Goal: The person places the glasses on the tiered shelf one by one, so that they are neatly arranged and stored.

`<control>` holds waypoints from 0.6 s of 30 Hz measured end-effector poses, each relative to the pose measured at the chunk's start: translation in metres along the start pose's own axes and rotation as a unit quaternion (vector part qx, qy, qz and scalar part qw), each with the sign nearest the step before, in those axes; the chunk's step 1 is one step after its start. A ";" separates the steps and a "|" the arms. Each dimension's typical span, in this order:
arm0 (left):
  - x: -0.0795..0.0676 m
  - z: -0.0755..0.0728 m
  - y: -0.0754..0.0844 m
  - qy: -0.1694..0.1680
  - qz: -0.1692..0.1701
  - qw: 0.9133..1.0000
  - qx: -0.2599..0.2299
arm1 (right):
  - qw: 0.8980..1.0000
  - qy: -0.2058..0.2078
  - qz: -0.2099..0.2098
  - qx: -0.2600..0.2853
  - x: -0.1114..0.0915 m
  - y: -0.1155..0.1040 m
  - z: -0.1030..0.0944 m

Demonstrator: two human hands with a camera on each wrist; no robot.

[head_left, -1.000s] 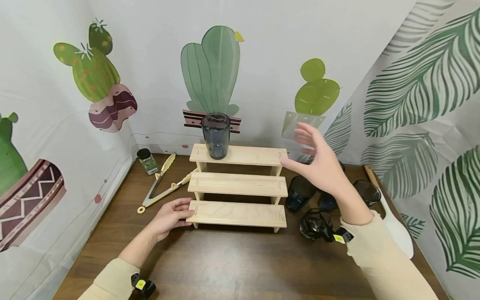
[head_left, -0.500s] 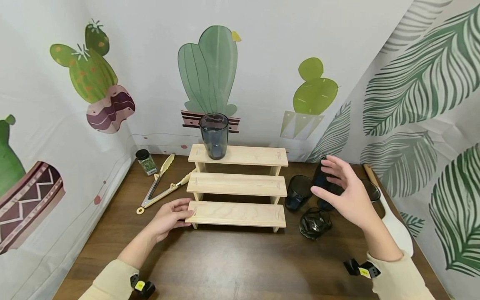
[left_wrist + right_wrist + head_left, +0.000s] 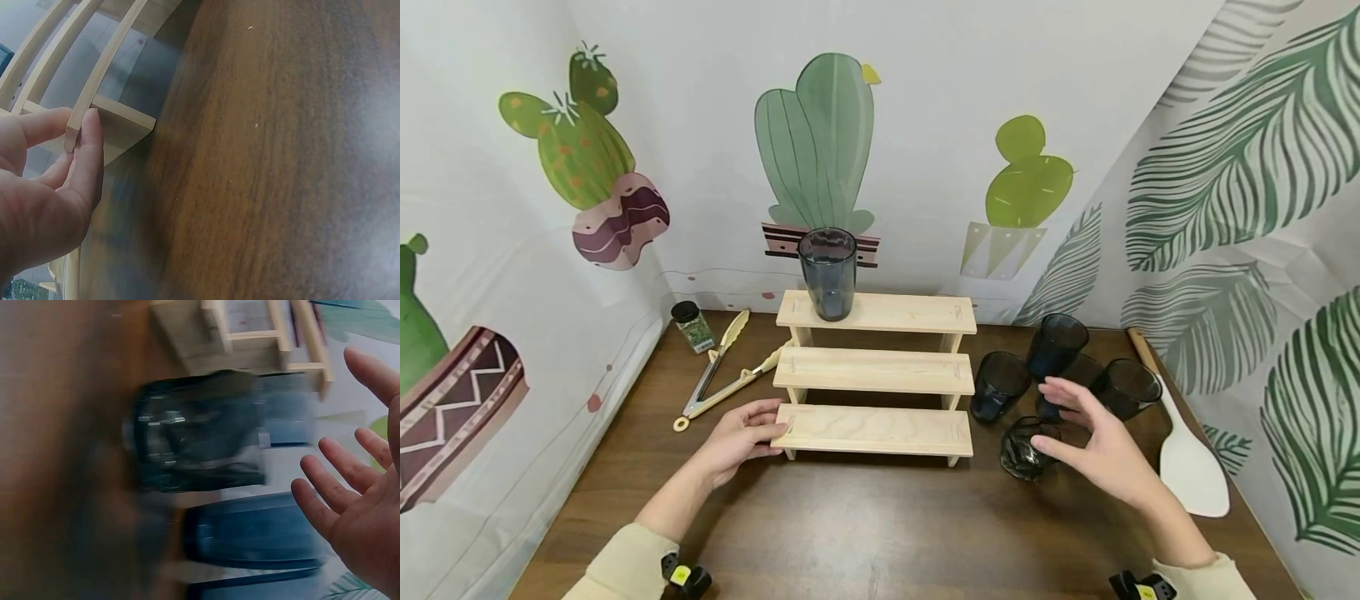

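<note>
My left hand (image 3: 747, 437) pinches the left end of the lowest board of a three-step wooden shelf (image 3: 872, 429). In the left wrist view, thumb and fingers lie above and below the board's corner (image 3: 84, 119). A dark tinted glass (image 3: 829, 275) stands upright on the top step, left of its middle. My right hand (image 3: 1097, 446), fingers spread and holding nothing, hovers beside a short, wavy dark glass (image 3: 1026, 450) right of the shelf. In the right wrist view this short glass (image 3: 200, 431) lies apart from the fingers. Several tall dark glasses (image 3: 1000, 387) stand just behind it.
Left of the shelf lie spread tongs (image 3: 730, 387) with cream tips, and a small black-lidded jar (image 3: 692, 325). A white spatula (image 3: 1195, 471) with a wooden handle lies along the right edge. A printed cloth (image 3: 917, 167) hangs behind the brown table (image 3: 850, 533).
My right hand has moved from beside the top step rightward, then down and nearer, to the short glass. The left hand keeps its grip on the lowest board.
</note>
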State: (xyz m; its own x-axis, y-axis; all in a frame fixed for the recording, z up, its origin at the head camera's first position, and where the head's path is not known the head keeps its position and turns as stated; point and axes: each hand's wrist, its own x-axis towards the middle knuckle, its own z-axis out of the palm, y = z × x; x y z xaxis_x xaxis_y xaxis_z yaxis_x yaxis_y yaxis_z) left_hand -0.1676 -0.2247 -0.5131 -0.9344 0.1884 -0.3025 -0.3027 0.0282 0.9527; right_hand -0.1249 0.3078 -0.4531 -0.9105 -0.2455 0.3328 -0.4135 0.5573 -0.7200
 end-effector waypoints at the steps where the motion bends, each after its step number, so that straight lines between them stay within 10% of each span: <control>1: 0.000 0.000 0.000 0.000 0.000 1.000 0.000 | 1.000 -0.007 0.008 -0.008 -0.003 0.004 0.003; 18: -0.001 0.002 0.000 0.002 0.000 1.000 0.002 | 0.988 -0.098 0.109 -0.040 -0.028 0.044 0.022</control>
State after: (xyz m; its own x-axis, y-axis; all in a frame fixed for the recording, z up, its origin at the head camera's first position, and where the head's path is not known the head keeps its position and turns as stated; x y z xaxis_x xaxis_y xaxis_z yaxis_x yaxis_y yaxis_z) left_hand -0.1663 -0.2234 -0.5124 -0.9355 0.1839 -0.3018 -0.3012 0.0315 0.9530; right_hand -0.1177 0.3216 -0.5078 -0.9655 -0.2563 0.0455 -0.2121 0.6733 -0.7083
